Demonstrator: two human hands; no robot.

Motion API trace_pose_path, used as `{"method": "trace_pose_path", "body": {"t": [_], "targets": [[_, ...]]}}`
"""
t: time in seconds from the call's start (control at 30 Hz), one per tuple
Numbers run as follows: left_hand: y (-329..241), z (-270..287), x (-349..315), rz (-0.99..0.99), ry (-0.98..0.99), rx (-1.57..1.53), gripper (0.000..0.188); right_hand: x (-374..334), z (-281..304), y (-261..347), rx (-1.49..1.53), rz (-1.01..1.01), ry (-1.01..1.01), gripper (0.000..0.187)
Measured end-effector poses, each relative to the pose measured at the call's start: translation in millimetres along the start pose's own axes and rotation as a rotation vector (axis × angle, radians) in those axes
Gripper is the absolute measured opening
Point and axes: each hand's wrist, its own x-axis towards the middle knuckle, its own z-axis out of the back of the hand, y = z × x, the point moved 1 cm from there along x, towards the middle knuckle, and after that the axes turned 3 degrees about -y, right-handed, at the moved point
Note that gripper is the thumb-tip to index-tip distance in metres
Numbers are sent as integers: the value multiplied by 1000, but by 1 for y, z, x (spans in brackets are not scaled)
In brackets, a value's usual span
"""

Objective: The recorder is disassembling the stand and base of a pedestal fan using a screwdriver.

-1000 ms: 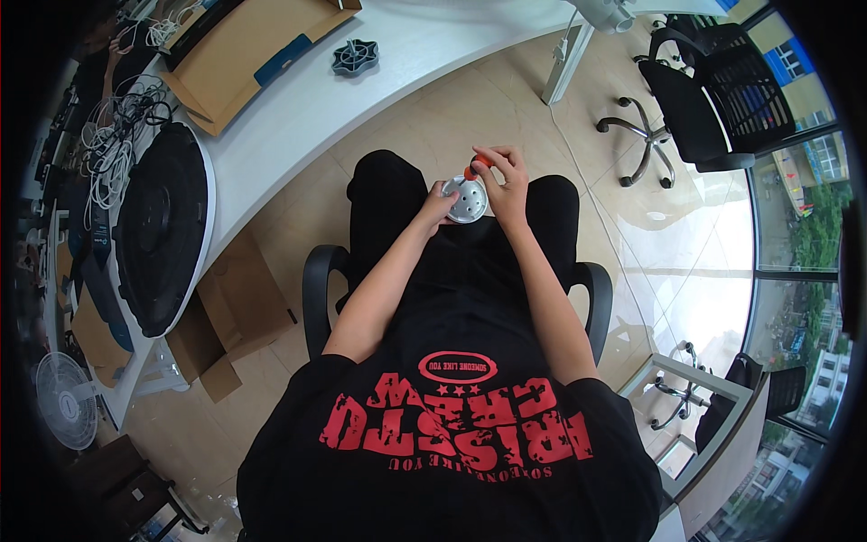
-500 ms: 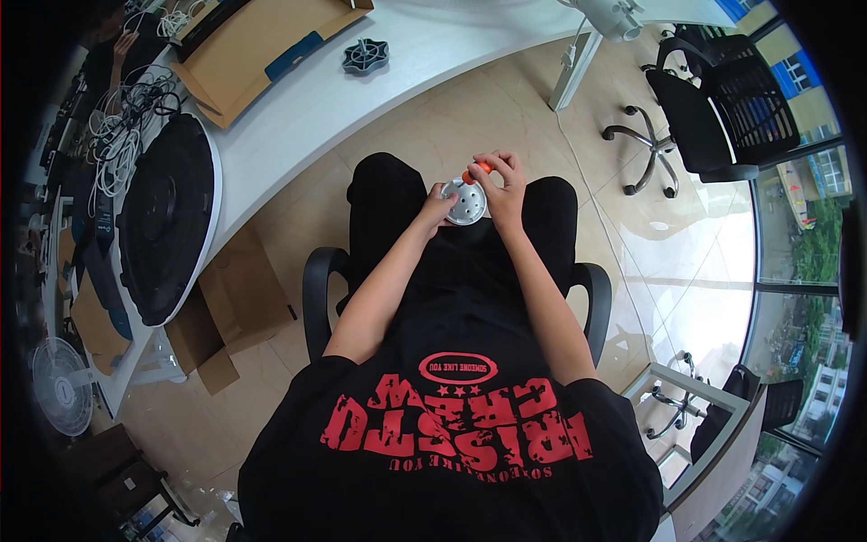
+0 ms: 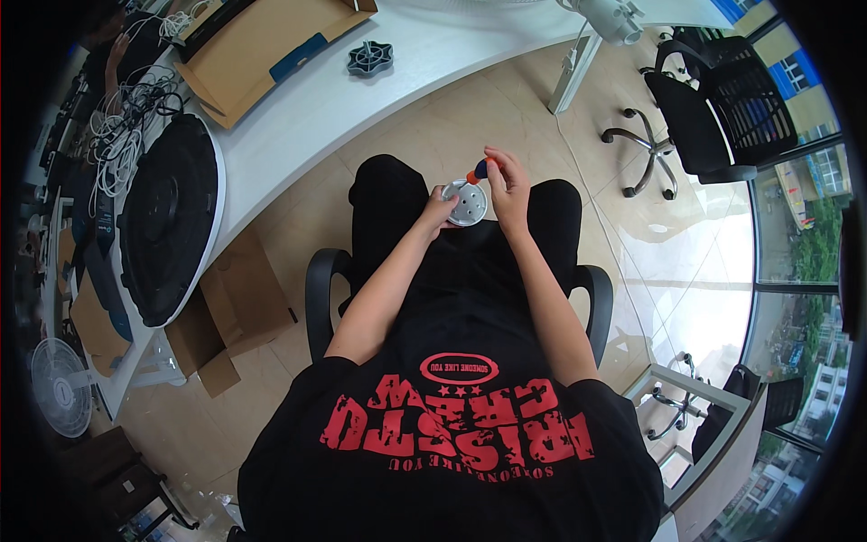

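Shifted since prev frame: R hand [image 3: 510,185], fingers now straighter on the screwdriver [image 3: 479,172], w/ more dark blue showing next to the orange. L hand [image 3: 438,208] looks abt the same.

R hand is clamped on the handle; lower fingers partly hidden. Shaft & tip v. hard to make out, so can't tell if tip touches the disc [image 3: 468,208]. L hand is clamped on disc's left rim, thumb on top, other fingers mostly hidden underneath. Disc = silver, round, w/ small holes, held over the lap btwn the knees, off the worktop [image 3: 433,45].

Black lobed knob [image 3: 369,59] sits nr worktop's curved near edge. Open cardboard box [image 3: 262,68] behind/left of it, cut off by top of view. Big black round cover [image 3: 172,221] at worktop's left edge; tangled cables [image 3: 122,149] beside it, too blurred to sort.
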Motion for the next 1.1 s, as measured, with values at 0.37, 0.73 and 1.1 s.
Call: {"method": "trace_pose_path", "body": {"t": [0.37,0.73,1.1], "targets": [[-1,-29,12,2,81,68,37,-3,24,2,26,-85,-115,27],[8,-69,26,-46,246,177,36,-15,64,6,-356,5,-321,26],[13,-109,38,-4,434,140,37,-29,115,-3,-108,-184,-365,30]]}}
